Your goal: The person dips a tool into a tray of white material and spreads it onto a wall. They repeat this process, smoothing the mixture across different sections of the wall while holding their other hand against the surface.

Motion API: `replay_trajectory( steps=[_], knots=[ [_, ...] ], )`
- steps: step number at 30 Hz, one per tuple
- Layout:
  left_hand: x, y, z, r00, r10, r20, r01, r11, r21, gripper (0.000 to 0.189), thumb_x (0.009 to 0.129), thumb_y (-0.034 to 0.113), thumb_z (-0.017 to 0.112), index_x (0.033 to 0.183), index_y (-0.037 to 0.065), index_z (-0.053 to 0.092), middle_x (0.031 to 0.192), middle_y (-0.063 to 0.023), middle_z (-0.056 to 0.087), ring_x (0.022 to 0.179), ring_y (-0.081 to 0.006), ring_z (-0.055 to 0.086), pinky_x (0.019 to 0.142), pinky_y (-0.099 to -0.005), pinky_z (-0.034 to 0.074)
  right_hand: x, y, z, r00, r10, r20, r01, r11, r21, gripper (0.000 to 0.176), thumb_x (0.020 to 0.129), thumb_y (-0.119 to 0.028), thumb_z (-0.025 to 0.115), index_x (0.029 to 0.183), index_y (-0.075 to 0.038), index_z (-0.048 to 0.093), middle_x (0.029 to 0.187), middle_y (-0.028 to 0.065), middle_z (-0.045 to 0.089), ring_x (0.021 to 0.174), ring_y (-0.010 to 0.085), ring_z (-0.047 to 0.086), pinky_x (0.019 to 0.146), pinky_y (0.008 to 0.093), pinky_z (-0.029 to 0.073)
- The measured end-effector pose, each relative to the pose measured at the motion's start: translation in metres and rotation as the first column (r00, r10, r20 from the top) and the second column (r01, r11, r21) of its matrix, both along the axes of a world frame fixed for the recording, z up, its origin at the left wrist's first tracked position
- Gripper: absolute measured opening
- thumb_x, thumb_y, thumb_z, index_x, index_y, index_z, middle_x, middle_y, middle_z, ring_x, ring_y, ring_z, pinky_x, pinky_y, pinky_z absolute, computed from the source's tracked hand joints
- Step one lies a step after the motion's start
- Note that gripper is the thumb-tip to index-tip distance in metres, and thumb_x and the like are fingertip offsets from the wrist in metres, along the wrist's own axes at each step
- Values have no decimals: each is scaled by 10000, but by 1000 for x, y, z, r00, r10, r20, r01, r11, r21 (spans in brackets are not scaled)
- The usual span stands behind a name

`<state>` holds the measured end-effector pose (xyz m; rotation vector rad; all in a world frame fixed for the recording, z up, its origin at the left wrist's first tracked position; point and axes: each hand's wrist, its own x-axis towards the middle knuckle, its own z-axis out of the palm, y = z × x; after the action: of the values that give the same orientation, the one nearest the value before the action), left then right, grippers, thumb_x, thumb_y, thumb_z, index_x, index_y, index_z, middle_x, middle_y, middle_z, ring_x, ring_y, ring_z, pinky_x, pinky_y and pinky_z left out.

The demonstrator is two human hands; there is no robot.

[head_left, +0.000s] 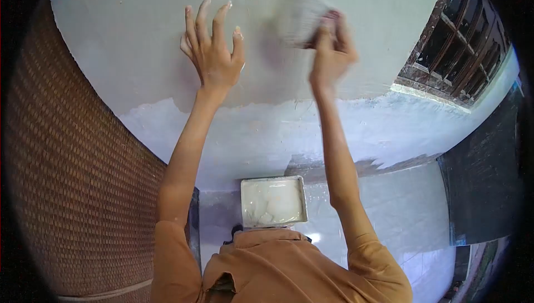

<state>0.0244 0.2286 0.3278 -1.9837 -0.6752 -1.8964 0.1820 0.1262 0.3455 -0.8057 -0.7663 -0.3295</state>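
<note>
My right hand grips a flat, pale rectangular putty spreader by its edge, the fingers pressed together on its right side. Motion blurs both hand and spreader, which lies close against the wall. To the left, my left hand is raised in front of the same wall with its fingers spread apart. White paste clings to those fingertips, and a small white edge shows beside the base of the thumb. The upper wall has a smooth grey-green coat ending in a ragged line above a whiter band.
A rectangular tray of white paste stands on the shiny floor below. Woven matting hangs along the left. At upper right is a window with dark wooden bars, with a dark panel beneath it.
</note>
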Motion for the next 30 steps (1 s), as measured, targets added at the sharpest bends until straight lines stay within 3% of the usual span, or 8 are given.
replay_trajectory(
  steps=[2,4,10,16,22,24,27,30],
  knots=[
    [3,-2,-3,1000,-3,1,3,1000,-5,476,863,255,544,1334,191,510,1477,-106,356,1412,-382,204,1035,-563,201,-18,23,-9,978,104,183,-105,994,-4,333,924,-124,630,1215,36,622,980,102,699,862,137,634,815,288,508],
    [2,-10,-8,1000,1,7,-1,1000,-17,475,864,256,545,1334,194,509,1478,-105,356,1413,-380,205,1035,-563,201,3,17,-13,994,2,108,18,982,-186,319,932,-124,619,1199,50,626,1036,113,693,918,145,636,821,292,513],
    [-17,-39,-51,998,48,-32,-52,987,-155,476,904,281,551,1356,153,475,1451,-119,380,1387,-375,249,1070,-531,214,65,-46,-35,990,-130,-51,138,965,221,261,927,-52,592,1157,72,605,1029,126,662,883,191,644,666,286,544],
    [-40,-77,-163,981,-173,87,193,831,-522,475,917,219,532,1362,77,448,1437,-188,380,1394,-389,255,1123,-564,183,35,-99,-128,996,87,-17,-89,991,-103,256,903,-19,613,1143,71,604,1017,125,665,851,178,650,676,311,567],
    [-74,-159,-333,866,-66,495,498,177,-849,494,927,317,523,1315,19,455,1279,-201,495,1162,-352,462,1016,-430,326,-19,-154,-258,991,98,-89,-133,731,-669,292,918,-58,638,1172,66,567,985,146,695,822,141,655,733,273,546],
    [-89,-191,-386,881,-46,470,472,118,-874,478,933,307,516,1296,1,469,1229,-203,530,1115,-319,501,984,-406,361,-40,-171,-294,989,51,-140,-143,601,-787,238,923,-104,632,1107,46,629,1000,137,700,920,157,654,866,277,500],
    [-105,-241,-439,851,163,499,525,-281,-804,398,925,245,510,1247,10,508,1161,-179,548,1090,-265,506,962,-359,383,-48,-191,-367,976,151,-156,-214,533,-819,232,921,-92,628,1116,33,635,982,123,711,937,166,658,874,279,499],
    [-106,-281,-492,875,292,387,484,-482,-730,411,917,278,518,1237,20,504,1183,-155,528,1128,-246,472,957,-357,385,-45,-207,-436,983,163,-78,-135,375,-917,188,900,-58,625,1066,14,678,973,126,724,909,174,684,840,293,519]
  ],
)
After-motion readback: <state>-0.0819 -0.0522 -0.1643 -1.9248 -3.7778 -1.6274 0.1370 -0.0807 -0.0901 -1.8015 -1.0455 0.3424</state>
